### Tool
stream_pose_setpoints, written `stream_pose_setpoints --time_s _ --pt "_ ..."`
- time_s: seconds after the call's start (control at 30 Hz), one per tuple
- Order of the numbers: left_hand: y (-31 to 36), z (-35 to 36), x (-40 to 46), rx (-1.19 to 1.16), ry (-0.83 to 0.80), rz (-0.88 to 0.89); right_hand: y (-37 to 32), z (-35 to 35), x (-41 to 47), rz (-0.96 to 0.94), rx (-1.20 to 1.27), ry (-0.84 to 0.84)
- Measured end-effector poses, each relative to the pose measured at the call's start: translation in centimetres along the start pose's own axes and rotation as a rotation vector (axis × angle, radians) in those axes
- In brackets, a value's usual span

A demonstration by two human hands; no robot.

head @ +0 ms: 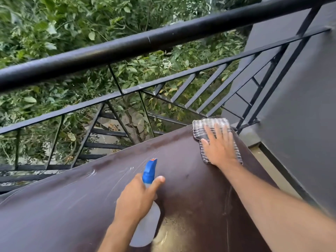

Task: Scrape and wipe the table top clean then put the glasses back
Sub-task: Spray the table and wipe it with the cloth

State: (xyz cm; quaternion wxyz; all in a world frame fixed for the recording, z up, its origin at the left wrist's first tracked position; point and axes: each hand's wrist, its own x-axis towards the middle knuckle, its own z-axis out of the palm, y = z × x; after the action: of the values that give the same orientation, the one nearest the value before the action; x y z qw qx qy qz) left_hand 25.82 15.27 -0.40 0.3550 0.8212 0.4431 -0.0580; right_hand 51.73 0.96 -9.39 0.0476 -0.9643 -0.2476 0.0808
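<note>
Head view looks down on a dark brown table top [76,206], smooth and faintly glossy, with pale wet streaks fanning across its middle and a worn, yellowish patch near the bottom edge. Its far edge runs diagonally from lower left to upper right, just beside a black metal railing [127,46] with a thick round top bar, thin flat rails and slanted struts; green foliage [54,24] fills the space beyond. The table's right edge falls away to a narrow strip of floor beside a matte grey wall [300,106], so free room on that side is tight. The right hand [219,145] lies flat, fingers spread and fully extended, pressing down on a checked grey-and-white cloth [201,126] at the far right corner of the table; the woven cloth is folded into a rough rectangle and its far side reaches the table's corner. The left hand [135,199] is closed around the neck of a spray bottle [147,224], thumb stretched out to the right, holding it tilted above the near-middle of the surface. The bottle has a translucent, cloudy plastic body and a blue trigger head pointing toward the far edge. The left half of the table top is open and unobstructed. No glasses appear anywhere in view.
</note>
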Motion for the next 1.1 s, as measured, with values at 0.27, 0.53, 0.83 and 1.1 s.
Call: stream_pose_setpoints --time_s 0.27,0.53,0.83,1.1 --pt "-2.0 -1.9 0.3 -0.111 0.130 -0.072 -12.9 4.2 -9.0 -0.575 0.011 -0.029" --pt "-2.6 -2.0 -0.4 -0.146 0.082 -0.059 -9.2 2.6 -6.4 -0.457 0.024 0.016" --pt "-6.3 -3.5 -2.1 -0.186 0.049 -0.060 -3.2 -0.6 -2.0 -0.110 -0.098 0.091" --pt "-9.8 -5.6 -2.2 -0.138 0.042 -0.076 -9.6 2.8 -5.6 -0.133 -0.015 0.076"
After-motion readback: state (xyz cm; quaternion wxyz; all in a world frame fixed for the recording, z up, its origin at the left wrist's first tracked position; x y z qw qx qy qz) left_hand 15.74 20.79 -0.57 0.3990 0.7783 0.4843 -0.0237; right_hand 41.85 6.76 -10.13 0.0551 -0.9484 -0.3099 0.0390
